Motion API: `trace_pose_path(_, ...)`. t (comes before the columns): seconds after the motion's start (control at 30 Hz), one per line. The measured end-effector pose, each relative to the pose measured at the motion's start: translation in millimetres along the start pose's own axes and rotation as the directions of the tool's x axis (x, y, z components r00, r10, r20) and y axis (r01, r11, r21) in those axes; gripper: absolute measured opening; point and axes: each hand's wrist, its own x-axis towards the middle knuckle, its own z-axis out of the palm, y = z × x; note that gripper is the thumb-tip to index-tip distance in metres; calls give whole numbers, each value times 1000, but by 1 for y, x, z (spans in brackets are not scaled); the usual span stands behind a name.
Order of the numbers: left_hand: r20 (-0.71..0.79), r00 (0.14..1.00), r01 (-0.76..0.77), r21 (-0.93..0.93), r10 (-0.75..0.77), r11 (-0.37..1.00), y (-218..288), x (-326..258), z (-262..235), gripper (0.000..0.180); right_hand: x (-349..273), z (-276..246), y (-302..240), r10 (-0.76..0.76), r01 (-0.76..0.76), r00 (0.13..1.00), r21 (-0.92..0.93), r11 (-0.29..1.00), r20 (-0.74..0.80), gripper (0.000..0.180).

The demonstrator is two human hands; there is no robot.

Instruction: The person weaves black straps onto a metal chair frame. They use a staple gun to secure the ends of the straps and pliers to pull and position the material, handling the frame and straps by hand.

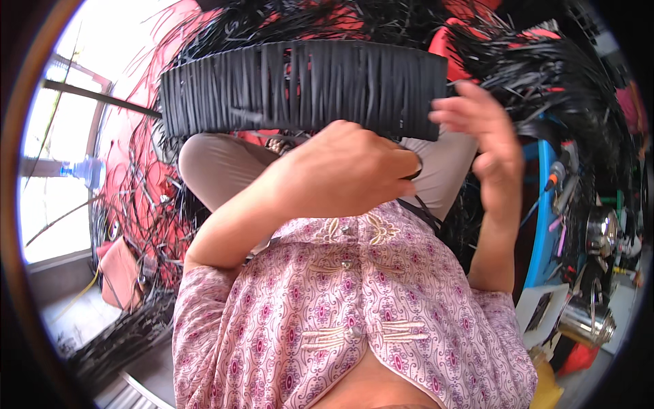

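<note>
Black strips lie side by side in a wide, curved band (327, 85) at 12 o'clock. It is next to the bent knees (218, 167); you cannot tell if it rests on them. Small gaps show between some strips. A thin dark rod (102, 99) sticks out past the band at 10 o'clock.

Near the middle, just below the band, is the left hand (344, 167). Its fingers are curled in, and they pinch a thin black strip (419, 165) at the tips. It is hard to see how much of the strip is inside the hand.

The right hand (494, 143) is up at 2 o'clock, beside the band's right end. It looks blurry. Its fingers are loosely spread, and you cannot tell if they touch the band.

A big, messy pile of loose black strips (565, 88) sits farther out at 2 o'clock. More thin strips are scattered over something red at 9 o'clock, near a clear blue bottle (85, 172). A pink thing (121, 273) is at 8 o'clock. At 3 o'clock is a bright blue edge (539, 211), and at 4 o'clock is a shiny metal pot (587, 322). The flowery shirt (327, 293) fills 6 o'clock.
</note>
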Motion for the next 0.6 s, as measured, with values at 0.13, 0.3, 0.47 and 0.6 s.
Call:
trace_pose_path(0.13, -125, 985, 139, 186, -117, 973, -7, -8, 6, 17, 18, 45, 14, 116, -165, 905, 86, 983, 408, 83)
trace_pose_path(0.3, -84, 971, 210, -146, -223, 967, -25, -37, -4, 18, 20, 29, 17, 292, -254, 793, -145, 956, 534, 47)
trace_pose_path(0.47, -58, 944, 291, -314, -324, 904, -72, -70, -20, 18, 0, -46, -2, 424, -248, 889, -599, 761, 171, 16)
trace_pose_path(0.6, -51, 984, 137, -389, -169, 911, -74, -23, 5, 20, -28, -95, -69, 379, -329, 917, -774, 542, -124, 15)
